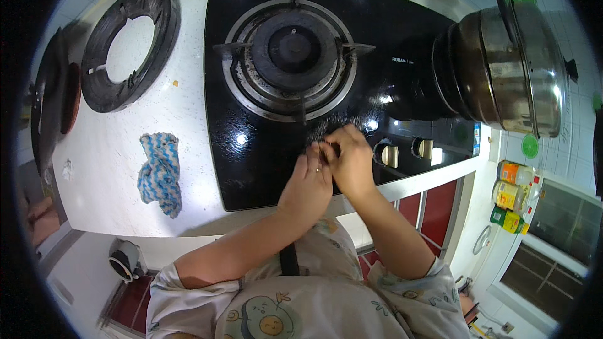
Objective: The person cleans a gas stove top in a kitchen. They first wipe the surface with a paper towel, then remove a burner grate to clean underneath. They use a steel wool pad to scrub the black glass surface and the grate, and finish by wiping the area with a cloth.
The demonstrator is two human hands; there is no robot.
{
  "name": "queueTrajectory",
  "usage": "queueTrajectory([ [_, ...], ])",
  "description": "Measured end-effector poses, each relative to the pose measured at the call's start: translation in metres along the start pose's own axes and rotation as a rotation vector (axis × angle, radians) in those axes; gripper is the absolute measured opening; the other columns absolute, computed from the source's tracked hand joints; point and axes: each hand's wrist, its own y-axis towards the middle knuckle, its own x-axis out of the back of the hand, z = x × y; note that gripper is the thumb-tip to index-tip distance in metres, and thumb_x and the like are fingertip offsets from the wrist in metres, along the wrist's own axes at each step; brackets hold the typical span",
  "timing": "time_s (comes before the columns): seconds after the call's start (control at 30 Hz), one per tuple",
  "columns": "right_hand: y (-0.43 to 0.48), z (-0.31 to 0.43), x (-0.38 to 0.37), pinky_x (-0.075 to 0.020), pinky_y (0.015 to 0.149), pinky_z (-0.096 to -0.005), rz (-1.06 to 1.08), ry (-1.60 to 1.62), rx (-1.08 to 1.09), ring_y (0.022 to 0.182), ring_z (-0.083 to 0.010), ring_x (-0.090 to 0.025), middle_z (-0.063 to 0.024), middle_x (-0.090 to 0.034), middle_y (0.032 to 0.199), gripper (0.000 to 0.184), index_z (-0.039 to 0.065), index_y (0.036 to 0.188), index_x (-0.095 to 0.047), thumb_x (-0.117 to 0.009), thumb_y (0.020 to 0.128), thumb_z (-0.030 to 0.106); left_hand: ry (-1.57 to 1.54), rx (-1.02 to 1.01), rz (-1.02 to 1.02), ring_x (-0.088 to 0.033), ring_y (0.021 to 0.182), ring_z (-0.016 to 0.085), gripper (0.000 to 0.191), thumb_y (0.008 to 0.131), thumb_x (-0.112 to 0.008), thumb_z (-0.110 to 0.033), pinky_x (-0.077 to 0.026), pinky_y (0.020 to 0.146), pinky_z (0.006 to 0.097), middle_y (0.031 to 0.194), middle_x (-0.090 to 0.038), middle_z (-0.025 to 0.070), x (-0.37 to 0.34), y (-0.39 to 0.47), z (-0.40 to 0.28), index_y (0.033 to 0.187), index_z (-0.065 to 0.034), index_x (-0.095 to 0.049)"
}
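Note:
My left hand (308,181) and my right hand (352,157) meet over the front part of a black glass gas hob (254,169). Their fingertips are pinched together and touching, and what may lie between them is hidden. A ring is on a finger of my left hand. Just behind the fingers, the glass has wet-looking smears. Farther back sits a round gas burner (294,49) with metal pan supports and a stained ring around it. Right of my right hand are two metallic control knobs (389,154) on the hob.
A stacked steel steamer pot (504,68) stands at the hob's right. On the white counter (188,169) to the left lie a crumpled blue-and-white cloth (160,174) and a black wok ring (92,89). A dark pan (49,99) is at the far left. Several bottles (511,195) stand at right.

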Motion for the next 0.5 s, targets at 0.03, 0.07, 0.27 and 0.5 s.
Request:
queueTrajectory([
  [0.03,0.008,-0.001,-0.002,-0.0454,0.06,-0.0399,-0.018,-0.01,0.001,0.068,-0.0342,-0.055,-0.0153,-0.053,0.072,0.012,0.001,0.073,-0.057,-0.066,0.064,0.003,-0.114,0.011,-0.049,-0.048,0.108,0.033,0.035,0.074,-0.047,-0.012,-0.036,0.091,0.0424,0.107,-0.055,0.0271,0.004,0.002,0.011,0.1,0.0099,-0.054],
  [0.07,0.015,-0.002,-0.003,-0.0453,0.06,-0.0402,-0.035,-0.02,0.002,0.069,-0.0344,-0.055,-0.0155,-0.053,0.072,0.013,0.001,0.073,-0.056,-0.066,0.064,0.002,-0.112,-0.001,-0.074,-0.048,0.108,0.033,0.035,0.074,-0.048,-0.013,-0.034,0.093,0.0413,0.109,-0.054,0.0277,0.0,0.011,0.018,0.099,0.0103,-0.055],
  [0.27,-0.011,0.023,-0.024,-0.0453,0.062,-0.0377,-0.155,-0.017,0.033,0.065,-0.0309,-0.053,-0.0124,-0.054,0.072,0.011,0.0,0.071,-0.058,-0.067,0.066,0.001,-0.069,-0.07,0.04,-0.048,0.107,0.032,0.03,0.073,-0.049,-0.014,-0.032,0.096,0.0412,0.109,-0.055,0.0265,0.005,-0.019,0.028,0.093,0.0081,-0.057],
  [0.5,-0.014,0.049,-0.036,-0.046,0.061,-0.0385,-0.145,-0.01,0.005,0.069,-0.0306,-0.055,-0.0124,-0.054,0.07,0.006,0.002,0.071,-0.06,-0.064,0.067,0.003,-0.186,-0.096,0.01,-0.049,0.106,0.03,0.024,0.073,-0.049,-0.012,-0.032,0.096,0.0402,0.107,-0.057,0.0224,0.014,-0.028,0.064,0.092,0.0023,-0.054],
])
